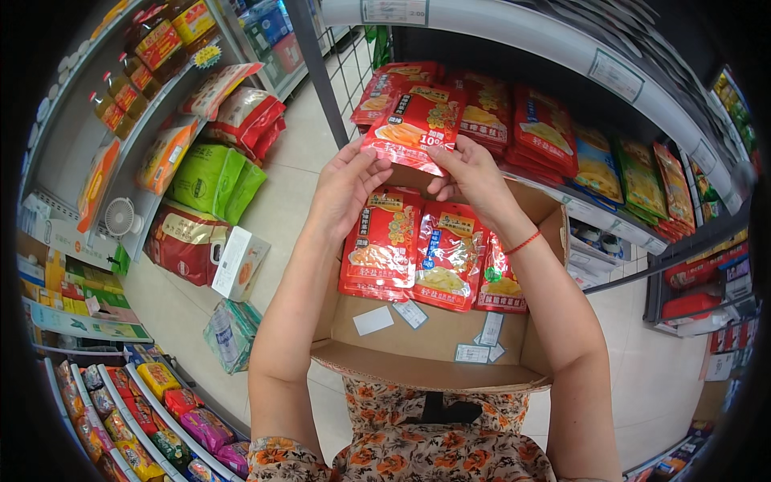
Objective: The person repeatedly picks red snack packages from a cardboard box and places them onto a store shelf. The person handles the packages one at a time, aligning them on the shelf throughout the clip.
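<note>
Between my two hands is a red food pouch point(415, 123) with a picture of pickled vegetable strips. My left hand point(350, 184) pinches its lower left corner, and my right hand point(467, 169) grips its lower right corner. Below, an open cardboard box point(385, 361) holds more red pouches: a stack point(380, 247) at left, a pouch with a blue panel point(449, 259) in the middle, and another pouch point(503, 277) partly hidden by my right forearm. Loose paper price labels point(373, 320) lie on the box bottom.
Behind the held pouch, a shelf bears stacks of red pouches point(542, 132), then blue pouches point(596, 162) and green pouches point(639, 175). A dark shelf post point(322, 78) stands left of them. Oil bottles point(158, 45) and bagged goods point(211, 181) fill the left shelving. Snack racks point(150, 416) stand lower left.
</note>
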Demonstrator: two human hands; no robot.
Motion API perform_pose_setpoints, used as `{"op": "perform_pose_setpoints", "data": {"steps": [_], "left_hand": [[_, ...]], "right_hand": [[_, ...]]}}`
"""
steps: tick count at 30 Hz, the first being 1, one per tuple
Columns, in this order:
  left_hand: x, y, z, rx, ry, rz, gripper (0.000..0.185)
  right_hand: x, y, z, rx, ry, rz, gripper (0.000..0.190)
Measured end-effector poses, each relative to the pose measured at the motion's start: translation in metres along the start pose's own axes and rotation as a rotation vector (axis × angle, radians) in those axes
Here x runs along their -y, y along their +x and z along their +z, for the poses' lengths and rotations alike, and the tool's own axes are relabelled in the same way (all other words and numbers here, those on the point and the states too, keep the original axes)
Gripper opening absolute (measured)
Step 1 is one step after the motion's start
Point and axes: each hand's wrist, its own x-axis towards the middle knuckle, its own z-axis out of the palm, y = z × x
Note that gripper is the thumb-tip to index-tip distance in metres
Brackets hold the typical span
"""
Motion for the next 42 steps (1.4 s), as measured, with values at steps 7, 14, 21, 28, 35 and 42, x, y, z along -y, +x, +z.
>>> {"op": "perform_pose_setpoints", "data": {"steps": [7,14,21,28,35,42], "left_hand": [[0.002,0.006,-0.005,-0.079,-0.072,0.041,0.026],[-0.003,0.002,0.007,-0.076,-0.102,0.073,0.043],[-0.004,-0.006,0.009,-0.056,-0.13,0.096,0.073],[-0.002,-0.016,0.016,-0.053,-0.159,0.086,0.045],[-0.01,-0.013,0.022,0.045,-0.156,0.122,0.051],[-0.009,-0.005,0.015,0.025,-0.156,0.118,0.062]], "right_hand": [[-0.007,0.002,0.01,-0.149,0.062,-0.159,0.055],[-0.017,0.006,0.012,-0.187,0.037,-0.291,0.061],[-0.016,0.008,0.013,-0.133,-0.009,-0.307,0.067],[-0.019,0.009,0.015,-0.177,-0.109,-0.336,0.066],[-0.015,-0.004,0.016,-0.224,-0.265,-0.225,0.048],[-0.027,0.005,0.016,-0.209,-0.304,-0.469,0.038]]}}
